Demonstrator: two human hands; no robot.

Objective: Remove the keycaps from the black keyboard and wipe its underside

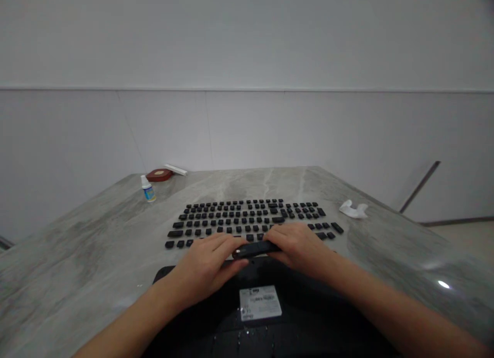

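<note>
Several loose black keycaps lie in keyboard-shaped rows on the grey marble table. In front of them a black keyboard body lies upside down, with a white label on its back. My left hand and my right hand both grip a long black bar-shaped key between them, just above the far edge of the keyboard body. The fingers of both hands are curled around the bar's ends.
A small white bottle with a blue label stands at the far left, with a round red-brown object and a white strip behind it. A crumpled white tissue lies at the far right. A white wall rises behind the table.
</note>
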